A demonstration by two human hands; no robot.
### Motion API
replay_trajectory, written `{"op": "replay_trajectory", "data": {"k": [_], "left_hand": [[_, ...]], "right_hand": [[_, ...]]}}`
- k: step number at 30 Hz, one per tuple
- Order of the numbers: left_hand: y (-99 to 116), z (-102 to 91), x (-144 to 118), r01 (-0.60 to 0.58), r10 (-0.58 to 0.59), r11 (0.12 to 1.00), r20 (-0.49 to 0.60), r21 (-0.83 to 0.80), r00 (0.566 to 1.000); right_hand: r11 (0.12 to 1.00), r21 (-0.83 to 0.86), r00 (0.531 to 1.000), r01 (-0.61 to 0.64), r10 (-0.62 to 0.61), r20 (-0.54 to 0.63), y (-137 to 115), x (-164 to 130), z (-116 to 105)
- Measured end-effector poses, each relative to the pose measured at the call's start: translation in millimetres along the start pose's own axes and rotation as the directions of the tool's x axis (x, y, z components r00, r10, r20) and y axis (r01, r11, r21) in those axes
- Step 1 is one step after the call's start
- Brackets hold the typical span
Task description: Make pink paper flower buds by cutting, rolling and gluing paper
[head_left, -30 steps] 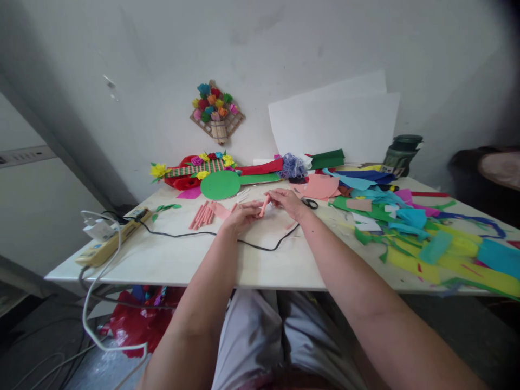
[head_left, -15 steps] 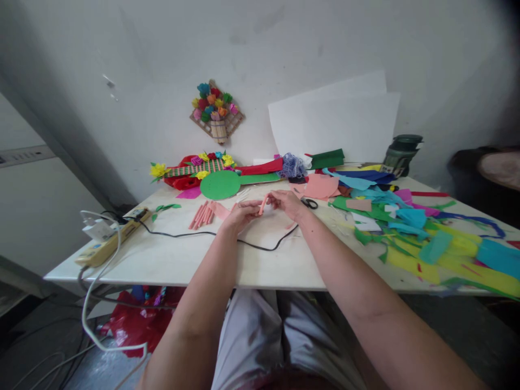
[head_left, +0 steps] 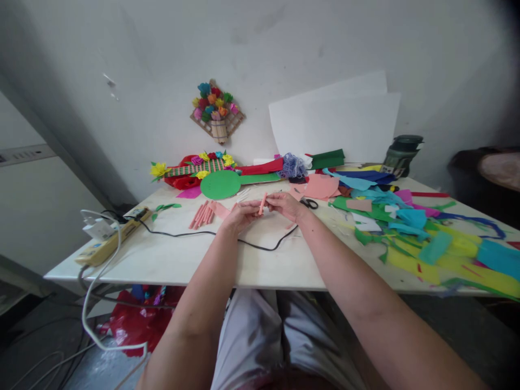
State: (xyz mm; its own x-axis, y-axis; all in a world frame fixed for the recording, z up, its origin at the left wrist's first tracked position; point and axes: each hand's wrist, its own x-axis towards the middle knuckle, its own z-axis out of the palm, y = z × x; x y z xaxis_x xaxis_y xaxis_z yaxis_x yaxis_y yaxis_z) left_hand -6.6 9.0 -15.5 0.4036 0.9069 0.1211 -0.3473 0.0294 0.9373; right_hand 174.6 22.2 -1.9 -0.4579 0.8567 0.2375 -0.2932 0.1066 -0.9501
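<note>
Between my two hands, a little above the table, is a small salmon-pink paper roll (head_left: 263,203), tilted close to upright. My left hand (head_left: 244,214) pinches its lower end. The fingers of my right hand (head_left: 283,205) close on it from the other side. To the left, several similar pink paper rolls (head_left: 202,215) lie side by side, with a flat pink paper piece (head_left: 220,210) beside them. Black-handled scissors (head_left: 310,203) lie just beyond my right wrist, their blades partly hidden.
A black cable (head_left: 260,247) crosses the white table (head_left: 170,260) under my forearms from a power strip (head_left: 109,238). Coloured paper scraps (head_left: 430,244) cover the right side. Behind stand a green paper disc (head_left: 220,185), purple yarn (head_left: 293,166) and a dark green bottle (head_left: 402,154).
The pink roll looks straighter than before, where its top was bent over. My right fingers have shifted slightly around it; my left hand stays nearly in place.
</note>
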Motion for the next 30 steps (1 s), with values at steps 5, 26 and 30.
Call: {"op": "replay_trajectory", "data": {"k": [5, 26, 30], "left_hand": [[1.2, 1.6, -0.5, 0.023, -0.023, 1.0, 0.009, -0.011, 1.0], [4.5, 4.3, -3.4, 0.086, -0.086, 0.996, 0.016, -0.035, 0.996], [6.5, 6.1, -4.8, 0.091, -0.089, 0.994, 0.024, -0.053, 0.996]], "right_hand": [[1.0, -0.031, 1.0, -0.007, 0.007, -0.009, 1.0, 1.2, -0.4], [0.994, -0.102, 0.999, 0.04, -0.039, 0.006, 2.6, 2.8, -1.2], [0.992, -0.103, 0.997, 0.074, -0.074, -0.004, 0.9, 1.6, 1.3]]}}
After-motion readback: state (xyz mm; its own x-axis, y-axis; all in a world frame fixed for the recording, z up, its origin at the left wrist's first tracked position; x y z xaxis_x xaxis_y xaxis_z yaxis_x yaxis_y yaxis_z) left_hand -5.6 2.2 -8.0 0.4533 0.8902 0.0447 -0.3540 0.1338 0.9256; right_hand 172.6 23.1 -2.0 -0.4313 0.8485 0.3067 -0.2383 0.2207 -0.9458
